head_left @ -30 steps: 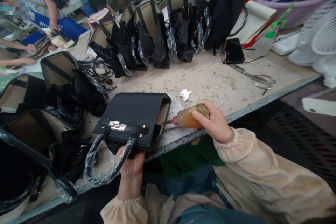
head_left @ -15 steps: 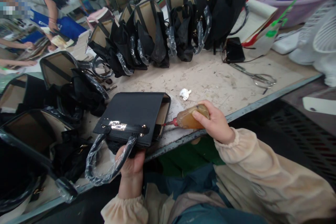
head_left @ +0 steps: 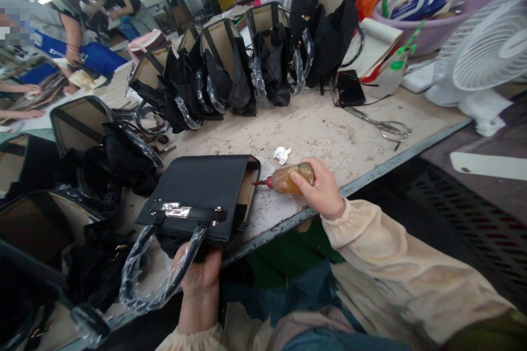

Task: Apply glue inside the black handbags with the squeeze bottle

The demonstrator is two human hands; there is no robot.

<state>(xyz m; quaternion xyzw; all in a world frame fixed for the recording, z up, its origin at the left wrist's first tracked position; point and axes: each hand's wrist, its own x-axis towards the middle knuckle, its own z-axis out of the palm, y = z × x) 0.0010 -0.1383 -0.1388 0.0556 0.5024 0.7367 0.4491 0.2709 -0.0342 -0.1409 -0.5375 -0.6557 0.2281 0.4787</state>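
Note:
A black handbag [head_left: 197,181] with a gold clasp lies tilted on the workbench, its beige inside showing at the open right side. My left hand [head_left: 201,271] grips it at the near edge, the fingers hidden under and inside the black cloth. One plastic-wrapped handle [head_left: 135,279] loops over that wrist. Wrapped around a squeeze bottle [head_left: 288,179] of amber liquid, my right hand [head_left: 325,186] is closed. The bottle's red nozzle [head_left: 261,182] points left, its tip at the handbag's open side edge; whether it touches I cannot tell.
Unfinished black bags [head_left: 226,71] stand along the back, with others [head_left: 86,126] at the left. A crumpled white scrap [head_left: 282,154], scissors [head_left: 391,129], a phone [head_left: 349,88], a white fan [head_left: 486,44] and a purple basin [head_left: 436,16] are on the workbench [head_left: 321,131]. Co-workers stand at far left.
The bottle's nozzle has moved along the handbag's open side edge, away from me toward the far corner. My left hand keeps its hold. The whole view has shifted slightly.

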